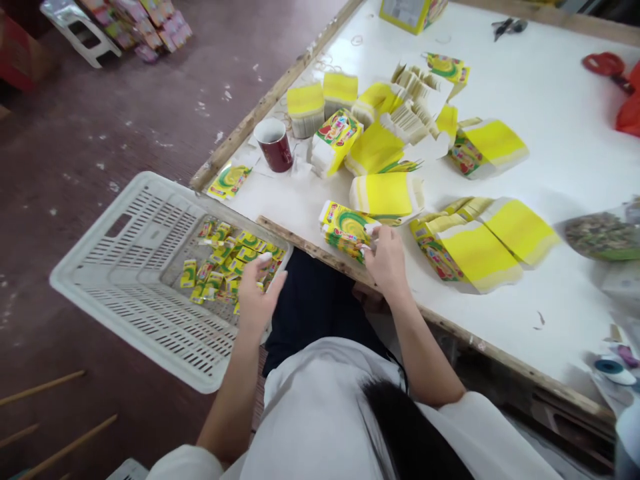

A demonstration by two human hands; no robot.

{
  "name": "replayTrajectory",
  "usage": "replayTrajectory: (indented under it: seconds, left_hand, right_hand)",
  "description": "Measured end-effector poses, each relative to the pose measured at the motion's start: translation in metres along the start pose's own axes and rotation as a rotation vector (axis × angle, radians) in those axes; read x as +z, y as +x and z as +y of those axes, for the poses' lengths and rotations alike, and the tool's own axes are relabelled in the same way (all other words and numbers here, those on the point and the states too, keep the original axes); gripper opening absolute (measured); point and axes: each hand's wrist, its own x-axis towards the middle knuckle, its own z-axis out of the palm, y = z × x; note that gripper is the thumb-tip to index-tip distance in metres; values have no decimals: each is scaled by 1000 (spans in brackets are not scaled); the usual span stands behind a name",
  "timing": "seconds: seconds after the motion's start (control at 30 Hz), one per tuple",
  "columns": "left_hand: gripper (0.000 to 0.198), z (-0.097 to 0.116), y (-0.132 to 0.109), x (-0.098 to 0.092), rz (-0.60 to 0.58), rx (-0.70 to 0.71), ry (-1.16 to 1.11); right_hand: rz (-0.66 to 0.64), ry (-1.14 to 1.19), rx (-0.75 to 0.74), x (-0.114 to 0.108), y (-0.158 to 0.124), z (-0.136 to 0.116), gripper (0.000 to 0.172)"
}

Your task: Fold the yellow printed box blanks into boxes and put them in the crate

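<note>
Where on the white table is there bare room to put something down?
Bare: the table between the scissors and the yellow stacks; also the near edge strip right of the right hand, which holds a packet bundle. Crowded: between the mug and those stacks.

Clear bag (603,235) (contents blurred), edge-cropped

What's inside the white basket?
A loose heap of small yellow-green packets in the basket corner nearest the table. The open left hand hovers over them, hiding a few underneath.
</note>
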Motion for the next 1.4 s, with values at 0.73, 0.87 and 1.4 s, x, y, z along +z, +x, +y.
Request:
replayTrajectory:
  seconds: [0.73,0.87,1.4]
  left_hand:
    - [88,64,-8,59,-66,-233,-741]
    - [77,65,-4,60,40,-296,-799]
    - [77,43,1,7,-297,3,-783]
  right_hand:
    - [-535,801,-51,1,-74,-76,22]
    - [-533,921,26,8,-77,-78,38]
    - [-99,409,-472,-43,-37,-24,32]
